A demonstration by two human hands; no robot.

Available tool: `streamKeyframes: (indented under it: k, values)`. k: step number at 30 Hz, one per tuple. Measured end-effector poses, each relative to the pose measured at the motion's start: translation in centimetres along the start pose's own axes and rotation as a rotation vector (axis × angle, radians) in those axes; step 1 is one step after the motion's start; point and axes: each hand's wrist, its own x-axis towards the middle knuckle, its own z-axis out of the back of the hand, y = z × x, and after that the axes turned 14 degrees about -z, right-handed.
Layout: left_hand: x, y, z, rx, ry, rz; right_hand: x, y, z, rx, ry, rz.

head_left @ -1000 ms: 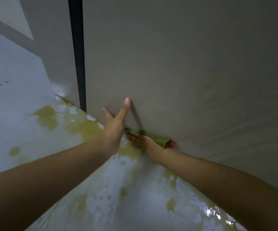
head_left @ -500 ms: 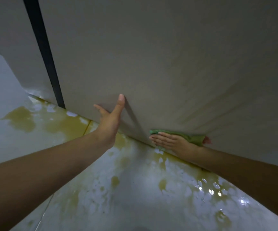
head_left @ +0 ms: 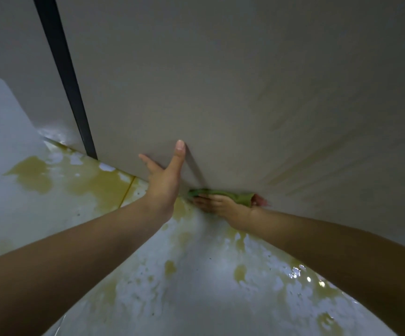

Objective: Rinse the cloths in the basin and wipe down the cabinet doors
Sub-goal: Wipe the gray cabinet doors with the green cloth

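While the left hand braces flat on the cabinet door, fingers straight and spread, the right hand presses a green cloth against the door's bottom edge, just beside the left wrist; fingers lie extended over the cloth, not curled. A reddish bit shows at the cloth's right end; cannot tell what it is. Floor below is wet, with yellowish puddles. Risks, as judged: cloth dragging into the puddles and smearing dirty water back onto the door; flat-handed pressure letting the cloth slip free; footing on wet floor. Basin not in view.
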Motion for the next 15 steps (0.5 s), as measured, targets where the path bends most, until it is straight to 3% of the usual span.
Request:
streamKeyframes:
  k: [1, 3, 6, 9, 11, 15]
  values:
    - [0.0, 0.0, 0.0, 0.001, 0.003, -0.006, -0.6, -0.3, -0.2, -0.04, 0.017, 0.146]
    - [0.1, 0.0, 0.1, 0.005, 0.004, -0.015, -2.6, -2.7, 0.3, -0.079, -0.079, 0.251]
    - [0.1, -0.5, 0.1, -0.005, -0.001, -0.007, -5.7, -5.5, 0.7, 0.109, -0.29, 0.023]
    - [0.0, -0.9, 0.2, -0.016, -0.004, -0.009, -8.2, -6.6, 0.3, 0.169, -0.397, -0.166]
    - [-0.1, -1.1, 0.1, -0.018, 0.003, -0.016, -8.5, -7.5, 0.8, 0.227, -0.474, -0.194]
    - [-0.4, -2.1, -0.2, -0.05, 0.031, -0.005, -7.0, -7.3, 2.2, 0.176, -0.333, -0.169]
